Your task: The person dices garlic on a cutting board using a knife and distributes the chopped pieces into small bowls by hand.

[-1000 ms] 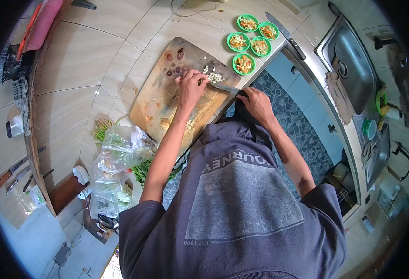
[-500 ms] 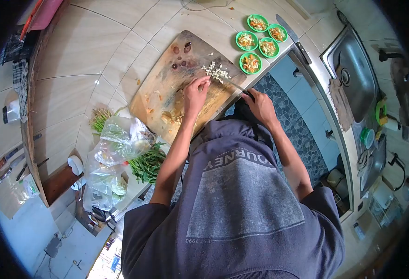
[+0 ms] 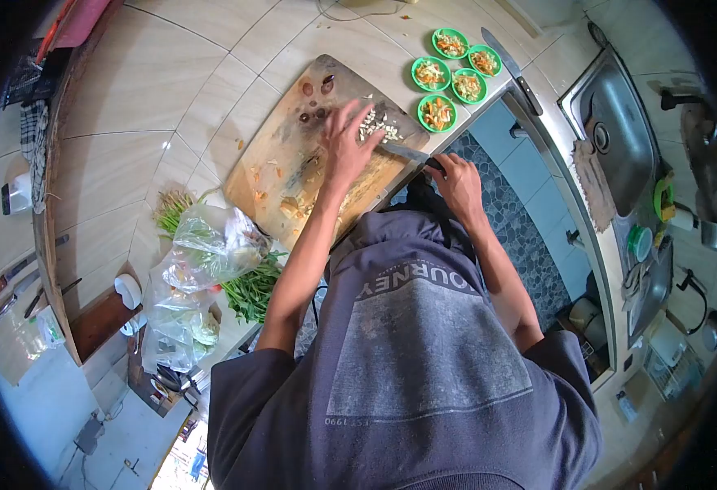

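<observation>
A wooden cutting board (image 3: pixel 281 139) lies tilted on the tiled counter. Near its right edge is a small heap of finely chopped pale bits (image 3: pixel 381 128) that look like garlic. My left hand (image 3: pixel 347 151) is beside the heap, fingers spread and holding nothing. In my right hand (image 3: pixel 460 184) is a kitchen knife (image 3: pixel 408 153), gripped by its dark handle, with its blade low over the board just below the pale bits. Several dark reddish pieces (image 3: pixel 308 88) lie at the board's far end, and orange-brown scraps (image 3: pixel 291 208) are strewn toward its near end.
Several small green bowls (image 3: pixel 436 113) of shredded vegetables stand right of the board. A second knife (image 3: pixel 512 69) lies beside them, short of the sink (image 3: pixel 619 122). At left are plastic bags (image 3: pixel 211 245) of produce and leafy greens (image 3: pixel 254 290). The counter edge runs close to my body.
My left hand has opened from a pinch, its fingers now spread over the board left of the chopped bits. The knife blade has shifted slightly and shows more of its flat side.
</observation>
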### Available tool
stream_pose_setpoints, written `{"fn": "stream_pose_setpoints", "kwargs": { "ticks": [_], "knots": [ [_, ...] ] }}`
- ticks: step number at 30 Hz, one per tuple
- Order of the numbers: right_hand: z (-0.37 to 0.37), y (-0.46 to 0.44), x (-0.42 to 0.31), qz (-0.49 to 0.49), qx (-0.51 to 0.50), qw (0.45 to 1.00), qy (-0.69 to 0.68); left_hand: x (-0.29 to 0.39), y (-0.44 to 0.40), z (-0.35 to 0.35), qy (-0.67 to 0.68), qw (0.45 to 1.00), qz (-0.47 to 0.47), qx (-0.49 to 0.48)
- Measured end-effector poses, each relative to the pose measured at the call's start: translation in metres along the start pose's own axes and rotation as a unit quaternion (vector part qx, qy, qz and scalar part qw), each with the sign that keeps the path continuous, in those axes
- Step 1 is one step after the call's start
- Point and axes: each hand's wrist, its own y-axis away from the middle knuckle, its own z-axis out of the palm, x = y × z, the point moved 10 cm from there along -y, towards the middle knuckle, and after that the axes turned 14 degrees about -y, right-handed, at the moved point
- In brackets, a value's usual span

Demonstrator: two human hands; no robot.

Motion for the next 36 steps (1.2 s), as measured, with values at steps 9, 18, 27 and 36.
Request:
{"fn": "stream_pose_setpoints", "kwargs": {
  "ticks": [9,18,27,36],
  "knots": [
    [-0.015,-0.002,-0.008,-0.042,0.037,0.998,0.035,-0.016,0.003,0.055,0.074,0.967,-0.016,-0.243],
    [-0.026,0.005,0.007,-0.021,0.060,0.997,0.031,0.006,-0.022,0.036,-0.090,0.995,0.046,-0.020],
    [-0.021,0.012,0.005,0.006,0.051,0.998,-0.026,-0.001,0.004,0.004,-0.010,1.000,0.009,-0.005],
    [0.046,0.025,-0.008,0.093,-0.127,0.984,-0.083,-0.042,0.076,0.005,-0.031,0.993,-0.112,-0.012]
  ]
}}
